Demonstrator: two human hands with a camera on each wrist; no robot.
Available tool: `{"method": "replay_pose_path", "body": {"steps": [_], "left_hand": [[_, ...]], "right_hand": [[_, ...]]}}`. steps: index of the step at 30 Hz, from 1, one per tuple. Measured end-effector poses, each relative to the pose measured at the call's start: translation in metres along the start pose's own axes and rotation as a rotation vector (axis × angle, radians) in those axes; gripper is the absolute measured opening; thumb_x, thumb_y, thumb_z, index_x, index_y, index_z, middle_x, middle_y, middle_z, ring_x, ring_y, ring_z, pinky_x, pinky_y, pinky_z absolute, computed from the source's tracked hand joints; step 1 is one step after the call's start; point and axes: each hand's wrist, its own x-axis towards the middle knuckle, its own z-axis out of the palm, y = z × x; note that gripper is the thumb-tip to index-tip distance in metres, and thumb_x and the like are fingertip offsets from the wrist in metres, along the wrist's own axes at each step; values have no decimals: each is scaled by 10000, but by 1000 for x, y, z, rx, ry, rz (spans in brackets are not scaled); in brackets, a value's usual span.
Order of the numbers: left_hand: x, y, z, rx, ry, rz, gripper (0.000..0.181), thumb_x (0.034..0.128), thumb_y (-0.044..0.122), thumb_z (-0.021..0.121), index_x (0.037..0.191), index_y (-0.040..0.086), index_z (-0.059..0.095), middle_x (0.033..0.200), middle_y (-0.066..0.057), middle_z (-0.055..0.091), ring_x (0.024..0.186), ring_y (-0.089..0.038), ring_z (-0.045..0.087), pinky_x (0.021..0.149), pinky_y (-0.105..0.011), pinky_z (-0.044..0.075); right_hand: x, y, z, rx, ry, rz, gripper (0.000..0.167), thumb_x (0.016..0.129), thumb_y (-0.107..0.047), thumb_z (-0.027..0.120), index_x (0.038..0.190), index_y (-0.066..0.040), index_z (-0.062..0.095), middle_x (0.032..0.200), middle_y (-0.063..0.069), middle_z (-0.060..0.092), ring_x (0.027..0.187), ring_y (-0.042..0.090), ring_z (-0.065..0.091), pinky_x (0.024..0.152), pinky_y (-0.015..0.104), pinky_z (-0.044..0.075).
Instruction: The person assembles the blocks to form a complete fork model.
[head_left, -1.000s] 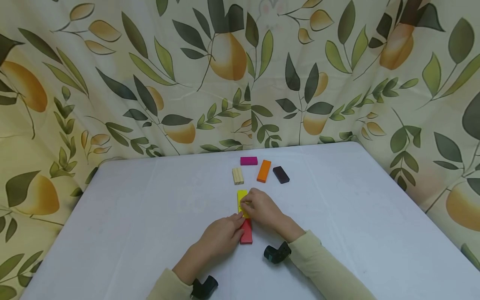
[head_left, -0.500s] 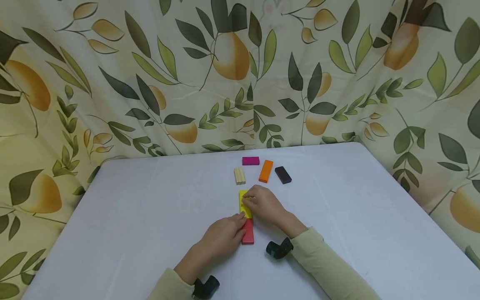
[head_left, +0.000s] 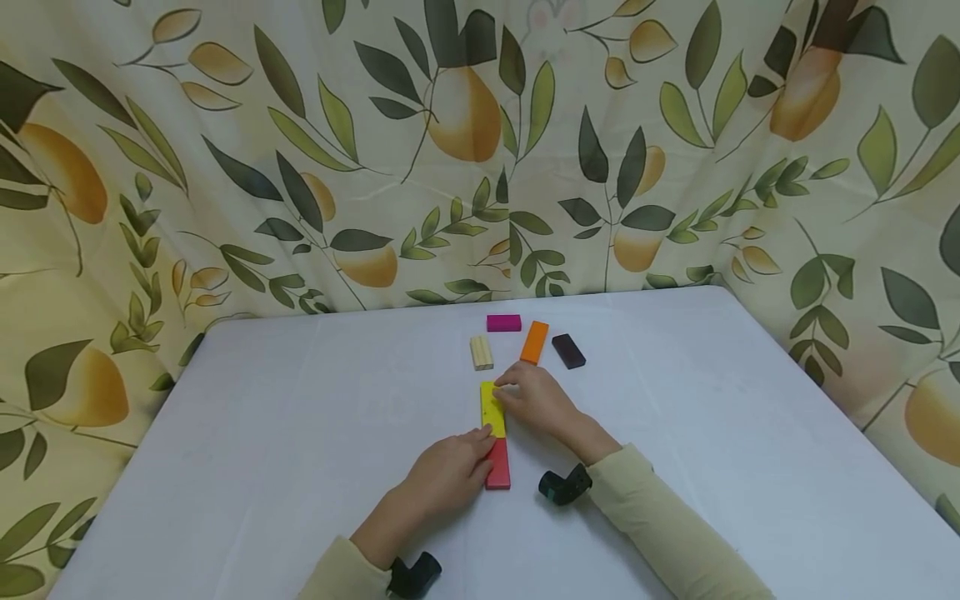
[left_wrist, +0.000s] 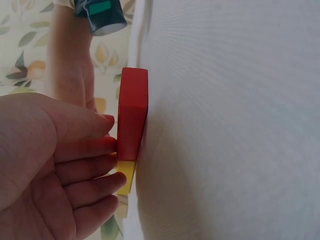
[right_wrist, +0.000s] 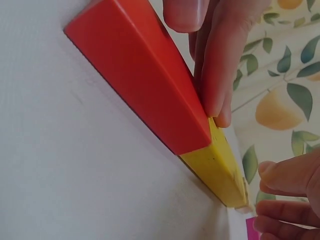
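A red block [head_left: 498,465] and a yellow block [head_left: 492,410] lie end to end in a line on the white table, touching each other. My left hand [head_left: 447,472] rests its fingertips on top of them near the joint; in the left wrist view its fingers [left_wrist: 92,189] are loosely extended along the red block [left_wrist: 133,107]. My right hand [head_left: 542,400] hovers by the far right side of the yellow block, covering the near end of an orange block [head_left: 535,342]. In the right wrist view its fingers [right_wrist: 287,176] are loosely bent, apart from the yellow block [right_wrist: 212,170].
Beyond the hands lie a cream ridged block [head_left: 482,353], a magenta block [head_left: 503,322] and a dark brown block [head_left: 568,351]. A curtain printed with fruit and leaves [head_left: 465,117] hangs behind the table's far edge.
My right hand has lifted off the yellow block and drifted slightly right and away, baring more of it. My left hand keeps its place. The view has shifted a little.
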Motion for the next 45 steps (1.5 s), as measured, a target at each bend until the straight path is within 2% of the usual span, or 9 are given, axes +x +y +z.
{"method": "replay_pose_path", "body": {"steps": [17,24,37,45], "left_hand": [[0,0,-1,5,-1,9,431,891,287,603,1273,92,563,1312,-15,516,1208,-121,458,943,-319,417],[1,0,0,-6,-7,-3,429,891,289,603,1273,98,565,1310,-11,519,1211,-120,455,943,-321,418],[1,0,0,4,-17,-15,448,892,301,601,1288,100,549,1316,-5,513,1216,-112,448,943,-315,416],[0,1,-1,9,-7,-5,437,891,285,604,1279,89,557,1305,-11,524,1211,-115,456,942,-314,418]], "right_hand": [[10,10,-12,1,17,-32,245,842,-154,674,1061,-45,685,1041,51,639,1017,222,551,904,396,450],[15,16,-26,-39,32,-60,255,845,-149,671,1061,-14,679,1010,83,643,966,245,562,863,399,471],[24,32,-40,-44,35,-29,225,825,-109,689,1031,-18,692,1006,116,636,972,313,553,859,434,461],[31,37,-45,-70,4,41,285,823,-71,673,1092,19,651,1058,145,615,1024,324,524,906,449,435]]}}
